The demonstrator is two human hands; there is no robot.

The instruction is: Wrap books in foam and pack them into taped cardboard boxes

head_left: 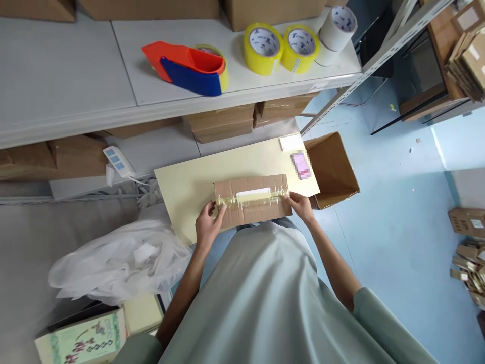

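Note:
A flat brown cardboard box (252, 210) lies at the near edge of a cream-coloured board (189, 187). Clear tape runs along its top, over a white strip or label (253, 194). My left hand (207, 222) grips the box's left end, thumb on top by the tape end. At the opposite end, my right hand (301, 206) closes its fingers on the corner where the tape reaches the edge. The undersides of both grips are hidden. Beyond the box, a pink blurred item (301, 165) and a white card (291, 142) lie on the board.
On the shelf (94, 65) above are a red-and-blue tape dispenser (185, 68), yellow tape rolls (264, 48) and a white roll (338, 28). An open carton (333, 167) stands right of the board. White plastic bags (125, 258) bulge at left, near a power strip (119, 161).

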